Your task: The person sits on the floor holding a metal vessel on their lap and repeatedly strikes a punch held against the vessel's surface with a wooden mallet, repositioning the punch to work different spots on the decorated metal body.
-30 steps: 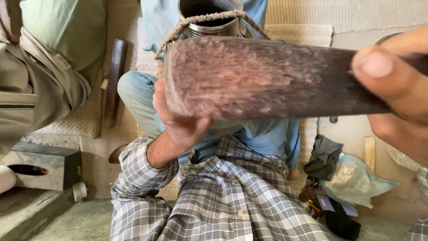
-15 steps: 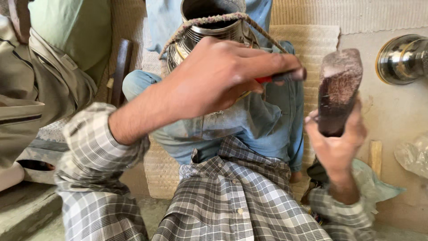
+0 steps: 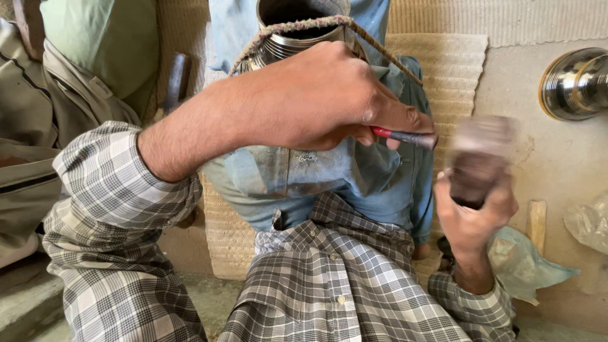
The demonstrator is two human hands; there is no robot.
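Chisel (image 3: 405,137) | red-handled, centre frame, left hand (image 3: 316,95) grip closed on it | right hand (image 3: 472,218) grip holding blurred mallet (image 3: 478,158), centre right | metal pot (image 3: 297,31) top centre

Left hand (image 3: 316,95) grips red-handled tool (image 3: 405,136); right hand (image 3: 472,212) holds blurred block (image 3: 478,155).

Floor-level metal workshop: woven mat (image 3: 443,63) far, shiny metal vessel (image 3: 573,82) on right, rope-bound metal pot (image 3: 297,31), dusty ground.
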